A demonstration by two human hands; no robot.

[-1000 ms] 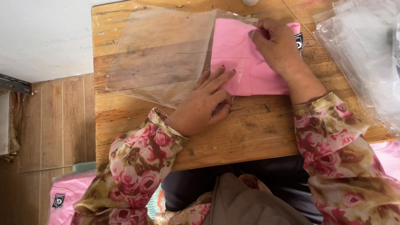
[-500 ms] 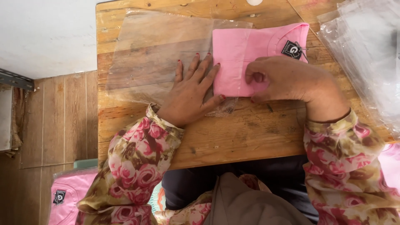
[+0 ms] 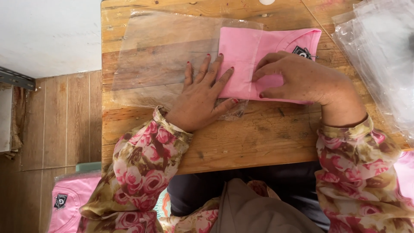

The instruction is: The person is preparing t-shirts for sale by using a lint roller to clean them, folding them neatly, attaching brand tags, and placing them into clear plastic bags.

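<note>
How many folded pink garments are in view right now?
3. One folded pink garment lies on the wooden table under both hands; another sits bagged at lower left; a pink edge shows at right. More may be hidden.

The folded garment (image 3: 258,56) is matt pink cloth, half inside a glossy clear plastic bag (image 3: 164,56). The surface (image 3: 258,142) is rough, worn wood. More shiny plastic bags (image 3: 379,56) lie far right.

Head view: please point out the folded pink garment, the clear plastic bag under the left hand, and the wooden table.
folded pink garment (image 3: 241,47), head view, upper left panel.
clear plastic bag (image 3: 164,56), head view, flat middle.
wooden table (image 3: 258,142), head view, bare front boards.
</note>
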